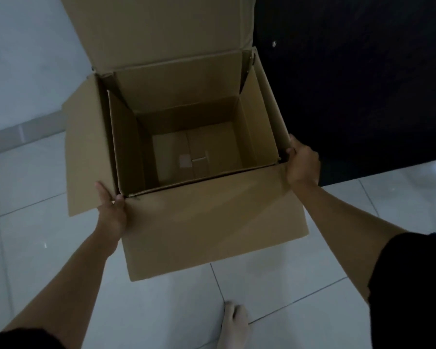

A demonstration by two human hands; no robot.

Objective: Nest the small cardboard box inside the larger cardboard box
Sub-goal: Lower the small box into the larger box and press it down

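No brand or writing could be read anywhere on the plain brown cardboard; the only mark was a small pale label [184, 161] on the bottom of the small cardboard box [252, 132], which sat open-topped inside the larger cardboard box [212, 222] on the white tiled floor [300, 288], its walls close against the outer ones. My left hand [111, 210] was closed on the near left corner of the larger box and my right hand [301, 162] on its near right corner, both grips holding the rim, with the outer flaps spread open and my bare foot [233, 323] just below.
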